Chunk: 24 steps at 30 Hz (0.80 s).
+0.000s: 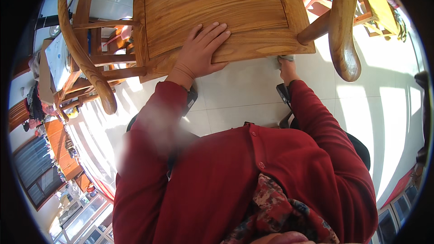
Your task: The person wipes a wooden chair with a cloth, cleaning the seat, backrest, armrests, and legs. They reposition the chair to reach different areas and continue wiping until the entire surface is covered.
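My left hand (202, 51) rests on the front left part of a wooden armchair's seat (217, 6). Its fingers lie on the wood and the thumb extends along the front edge. Lower and to the right, my right hand (288, 69) is by the underside of the seat's front edge, holding a grey cloth (283, 58); the seat hides part of the cloth. Curved armrests flank the seat, the left one (98, 89) and the right one (344, 51). A black device sits near each wrist, below the red sleeves.
Pale floor tiles (237, 89) with bright sun stripes lie below. On the left stand another wooden chair with a light cushion (57, 62) and a wooden cabinet (62, 145). At the upper right are a red plastic chair (313, 1) and a yellow-topped wooden piece of furniture (379, 6).
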Each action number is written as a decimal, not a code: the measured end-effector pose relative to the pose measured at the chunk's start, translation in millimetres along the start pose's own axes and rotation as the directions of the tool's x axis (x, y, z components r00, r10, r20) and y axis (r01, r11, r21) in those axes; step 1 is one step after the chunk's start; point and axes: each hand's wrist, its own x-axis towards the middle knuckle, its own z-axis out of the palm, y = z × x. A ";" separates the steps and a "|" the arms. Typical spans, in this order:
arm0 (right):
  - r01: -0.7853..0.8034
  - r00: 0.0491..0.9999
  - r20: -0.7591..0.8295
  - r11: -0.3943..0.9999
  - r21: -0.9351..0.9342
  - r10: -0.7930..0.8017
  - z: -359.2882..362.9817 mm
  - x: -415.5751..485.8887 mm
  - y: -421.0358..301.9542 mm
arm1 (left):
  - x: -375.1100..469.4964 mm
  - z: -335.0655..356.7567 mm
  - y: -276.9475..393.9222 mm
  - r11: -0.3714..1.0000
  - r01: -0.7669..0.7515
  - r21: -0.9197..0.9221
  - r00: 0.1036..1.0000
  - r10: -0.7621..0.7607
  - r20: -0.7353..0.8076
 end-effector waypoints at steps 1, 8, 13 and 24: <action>-0.020 0.996 0.082 1.000 0.008 0.020 -1.9 4.2 -6.7 | -0.8 -0.2 0.3 1.000 0.002 0.003 1.000 -0.002 -0.002; 0.538 0.823 0.534 0.564 -0.627 -0.193 -9.7 -49.0 -63.9 | -6.0 4.2 -2.6 1.000 -0.010 0.015 0.999 0.010 -0.032; 0.897 0.424 0.822 0.051 -0.439 -0.380 32.4 -128.8 -118.5 | -10.0 10.4 -5.3 1.000 -0.015 0.024 0.999 0.016 -0.051; 0.397 0.540 0.841 -0.875 -0.279 -0.023 31.2 -40.7 -78.6 | -15.0 15.2 -8.2 1.000 -0.024 -0.018 0.993 0.022 -0.119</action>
